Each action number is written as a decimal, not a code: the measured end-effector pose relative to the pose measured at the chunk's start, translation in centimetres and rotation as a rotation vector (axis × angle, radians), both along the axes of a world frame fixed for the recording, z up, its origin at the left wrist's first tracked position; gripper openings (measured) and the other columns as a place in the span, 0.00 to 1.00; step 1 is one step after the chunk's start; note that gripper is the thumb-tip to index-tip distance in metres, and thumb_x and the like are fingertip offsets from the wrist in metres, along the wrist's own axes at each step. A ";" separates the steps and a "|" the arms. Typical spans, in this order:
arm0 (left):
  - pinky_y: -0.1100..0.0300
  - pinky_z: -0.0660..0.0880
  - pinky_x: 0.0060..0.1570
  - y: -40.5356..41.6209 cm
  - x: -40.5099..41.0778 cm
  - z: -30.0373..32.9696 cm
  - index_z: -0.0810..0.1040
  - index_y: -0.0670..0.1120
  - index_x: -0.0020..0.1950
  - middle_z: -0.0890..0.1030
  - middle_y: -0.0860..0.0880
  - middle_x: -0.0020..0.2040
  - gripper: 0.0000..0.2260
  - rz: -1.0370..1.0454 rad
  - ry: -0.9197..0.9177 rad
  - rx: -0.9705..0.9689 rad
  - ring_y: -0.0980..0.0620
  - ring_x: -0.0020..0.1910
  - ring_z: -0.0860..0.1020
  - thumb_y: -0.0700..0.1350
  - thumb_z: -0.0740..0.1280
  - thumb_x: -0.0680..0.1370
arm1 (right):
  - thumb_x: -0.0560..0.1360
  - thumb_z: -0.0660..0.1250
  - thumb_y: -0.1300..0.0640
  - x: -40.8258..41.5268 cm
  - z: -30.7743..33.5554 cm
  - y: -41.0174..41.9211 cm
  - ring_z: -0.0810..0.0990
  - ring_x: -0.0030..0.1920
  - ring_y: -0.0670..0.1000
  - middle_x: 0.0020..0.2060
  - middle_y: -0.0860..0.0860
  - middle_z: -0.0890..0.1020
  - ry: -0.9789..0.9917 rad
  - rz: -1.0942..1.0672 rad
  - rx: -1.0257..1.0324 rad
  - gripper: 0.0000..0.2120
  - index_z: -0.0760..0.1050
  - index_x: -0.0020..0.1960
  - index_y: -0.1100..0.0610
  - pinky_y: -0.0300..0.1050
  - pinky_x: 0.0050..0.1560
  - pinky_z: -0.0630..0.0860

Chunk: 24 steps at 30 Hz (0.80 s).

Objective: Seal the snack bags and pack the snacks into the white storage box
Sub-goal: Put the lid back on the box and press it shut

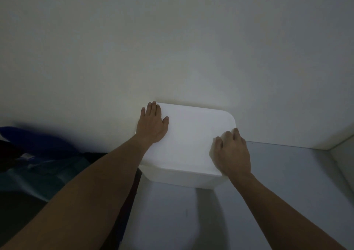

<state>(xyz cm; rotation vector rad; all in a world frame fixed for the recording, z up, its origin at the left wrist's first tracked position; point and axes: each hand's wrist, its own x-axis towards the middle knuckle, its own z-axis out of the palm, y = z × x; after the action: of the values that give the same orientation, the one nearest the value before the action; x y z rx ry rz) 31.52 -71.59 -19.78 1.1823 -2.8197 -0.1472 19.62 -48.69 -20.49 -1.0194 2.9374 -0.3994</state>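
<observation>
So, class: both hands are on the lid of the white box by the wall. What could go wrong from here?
1. The left hand lies flat while the right hand curls at the lid's near corner: uneven pressure may seat the lid crookedly.
2. The white storage box sits near the shelf's left edge; a push might tip it off.

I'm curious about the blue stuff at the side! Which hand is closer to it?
Left. The left hand lies flat on the white storage box lid's left part, on the side of the blue fabric. The right hand rests on the lid's right edge, farther away.
</observation>
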 end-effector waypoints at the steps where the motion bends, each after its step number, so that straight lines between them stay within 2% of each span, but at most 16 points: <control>1: 0.48 0.47 0.76 -0.1 0.0 -0.1 0.52 0.36 0.76 0.53 0.39 0.78 0.28 0.003 0.008 0.001 0.44 0.78 0.50 0.52 0.49 0.82 | 0.78 0.49 0.51 -0.1 -0.1 0.0 0.73 0.55 0.65 0.58 0.67 0.74 -0.008 -0.002 0.009 0.20 0.72 0.50 0.66 0.54 0.54 0.74; 4: 0.49 0.48 0.76 -0.4 0.0 -0.2 0.52 0.37 0.77 0.53 0.40 0.78 0.28 0.003 0.025 0.013 0.44 0.78 0.51 0.53 0.50 0.82 | 0.78 0.55 0.52 0.1 0.0 0.0 0.74 0.55 0.66 0.59 0.68 0.73 0.031 -0.018 -0.039 0.17 0.71 0.50 0.67 0.54 0.53 0.74; 9: 0.50 0.48 0.77 -0.9 0.0 -0.6 0.55 0.38 0.77 0.54 0.41 0.78 0.28 -0.007 0.108 0.038 0.46 0.78 0.52 0.53 0.53 0.81 | 0.77 0.53 0.49 0.0 0.2 -0.1 0.75 0.56 0.67 0.63 0.70 0.71 0.081 0.013 -0.028 0.21 0.71 0.52 0.67 0.54 0.55 0.74; 11: 0.50 0.48 0.76 -0.8 0.1 -0.7 0.58 0.38 0.76 0.56 0.41 0.78 0.27 -0.012 0.154 0.032 0.45 0.77 0.54 0.51 0.55 0.81 | 0.76 0.55 0.48 0.3 0.5 -0.1 0.74 0.58 0.67 0.66 0.68 0.70 0.069 -0.006 -0.016 0.21 0.70 0.56 0.65 0.55 0.54 0.74; 13: 0.49 0.48 0.76 -0.6 0.0 -1.0 0.57 0.37 0.76 0.56 0.40 0.78 0.29 -0.014 0.125 0.008 0.44 0.77 0.54 0.53 0.55 0.80 | 0.74 0.53 0.47 0.0 0.6 -0.3 0.73 0.60 0.66 0.68 0.66 0.68 0.053 0.000 0.026 0.24 0.68 0.60 0.64 0.55 0.56 0.74; 16: 0.47 0.49 0.76 -0.3 -0.1 -1.4 0.57 0.36 0.75 0.57 0.39 0.77 0.32 -0.007 0.080 -0.057 0.43 0.77 0.54 0.57 0.51 0.79 | 0.74 0.48 0.46 -2.5 0.6 -1.8 0.63 0.71 0.62 0.72 0.60 0.62 -0.040 0.060 0.036 0.30 0.60 0.71 0.62 0.59 0.69 0.66; 19: 0.46 0.51 0.75 -0.2 -0.1 -1.5 0.59 0.35 0.74 0.60 0.38 0.76 0.37 -0.001 0.069 -0.084 0.42 0.77 0.57 0.60 0.43 0.75 | 0.74 0.47 0.45 -5.4 0.0 -3.4 0.53 0.76 0.62 0.75 0.61 0.56 -0.129 0.106 0.044 0.34 0.53 0.73 0.65 0.60 0.74 0.57; 21: 0.44 0.54 0.75 -0.2 -0.1 -1.8 0.61 0.34 0.73 0.62 0.36 0.75 0.37 -0.006 0.097 -0.095 0.40 0.76 0.59 0.60 0.45 0.75 | 0.74 0.48 0.45 -5.3 -0.1 -3.7 0.55 0.75 0.64 0.75 0.61 0.55 -0.130 0.085 0.014 0.34 0.51 0.74 0.65 0.60 0.74 0.58; 24: 0.43 0.58 0.73 -0.3 -0.2 -2.2 0.64 0.32 0.71 0.66 0.34 0.72 0.35 -0.015 0.130 -0.106 0.37 0.73 0.64 0.58 0.49 0.76 | 0.74 0.51 0.45 -4.5 0.3 -3.7 0.69 0.66 0.64 0.74 0.61 0.59 -0.025 0.049 0.010 0.33 0.56 0.73 0.65 0.59 0.66 0.67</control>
<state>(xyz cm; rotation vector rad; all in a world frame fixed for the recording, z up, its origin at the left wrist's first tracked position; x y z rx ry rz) 31.34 -71.87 -21.98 1.0884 -2.6885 -0.0714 15.16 -52.40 -20.16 -1.0748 2.8835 -0.3929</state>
